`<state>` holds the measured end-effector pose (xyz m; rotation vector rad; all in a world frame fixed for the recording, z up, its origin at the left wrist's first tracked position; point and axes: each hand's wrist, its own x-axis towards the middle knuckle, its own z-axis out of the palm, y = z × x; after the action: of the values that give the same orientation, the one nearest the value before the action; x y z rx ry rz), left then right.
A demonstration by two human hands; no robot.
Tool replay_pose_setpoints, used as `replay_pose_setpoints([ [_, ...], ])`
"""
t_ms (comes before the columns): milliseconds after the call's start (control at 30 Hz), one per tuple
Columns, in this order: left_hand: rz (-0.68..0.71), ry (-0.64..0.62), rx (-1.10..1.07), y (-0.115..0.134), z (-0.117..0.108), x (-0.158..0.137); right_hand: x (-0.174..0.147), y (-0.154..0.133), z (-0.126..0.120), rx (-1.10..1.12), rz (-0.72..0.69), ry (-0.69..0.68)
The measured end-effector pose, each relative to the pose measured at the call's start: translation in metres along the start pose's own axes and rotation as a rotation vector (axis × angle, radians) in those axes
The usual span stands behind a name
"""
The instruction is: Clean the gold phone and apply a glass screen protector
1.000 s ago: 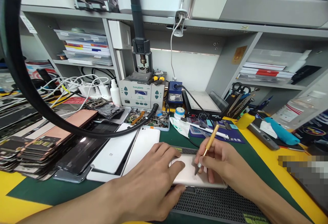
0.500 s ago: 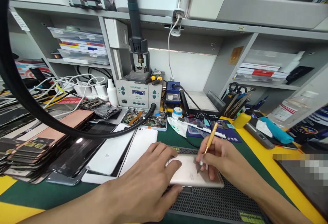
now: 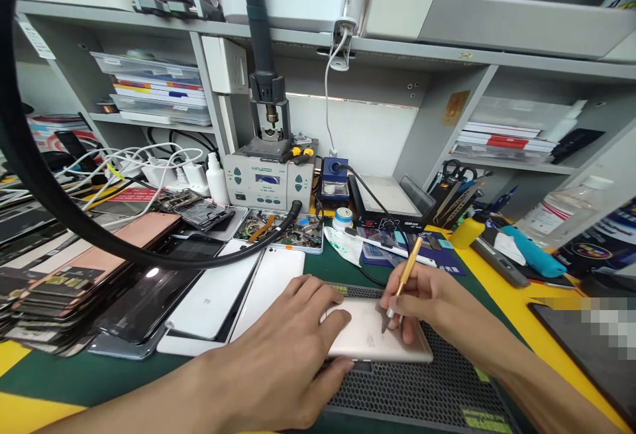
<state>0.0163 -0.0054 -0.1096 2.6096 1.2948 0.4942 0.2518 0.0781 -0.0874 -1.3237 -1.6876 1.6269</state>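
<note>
A pale gold phone (image 3: 365, 341) lies on its front with its back facing up, on a black perforated mat (image 3: 397, 394). My left hand (image 3: 303, 341) grips its left end, fingers over the back and thumb along the near edge. In my right hand (image 3: 422, 301) a gold-handled craft knife (image 3: 409, 268) is pinched like a pen. Its dark blade points down at the phone's back, close to a small smudged mark; whether the tip touches cannot be made out.
To the left lie stacked phone parts (image 3: 64, 275) and a white phone (image 3: 211, 298). A black hose (image 3: 163, 258) arches in front of the hot-air station (image 3: 268, 182). Behind the mat are a white pen-shaped tool (image 3: 392, 248) and a blue-lidded jar (image 3: 342, 217). Tweezers (image 3: 464, 199) stand at the right.
Almost nothing differs. The view has shifted very slightly; both hands, the phone and the craft knife keep the same positions relative to each other.
</note>
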Motion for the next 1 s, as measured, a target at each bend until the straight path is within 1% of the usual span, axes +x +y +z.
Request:
replay_pose_setpoints([
  [167, -0.003, -0.003, 0.002, 0.001, 0.0, 0.0, 0.0, 0.005, -0.002, 0.061, -0.027, -0.005],
  [333, -0.006, -0.007, -0.001, 0.001, 0.0, -0.001, -0.003, 0.006, -0.003, 0.055, -0.039, -0.014],
  [533, -0.009, -0.015, -0.004, 0.0, -0.001, 0.001, -0.002, 0.001, -0.006, 0.027, -0.01, -0.015],
  [800, -0.005, -0.008, 0.004, 0.001, -0.001, 0.0, 0.001, -0.004, -0.007, -0.011, 0.035, 0.027],
  [1000, 0.0, 0.001, 0.005, 0.001, 0.0, -0.001, 0.003, 0.001, -0.01, -0.03, 0.023, -0.021],
])
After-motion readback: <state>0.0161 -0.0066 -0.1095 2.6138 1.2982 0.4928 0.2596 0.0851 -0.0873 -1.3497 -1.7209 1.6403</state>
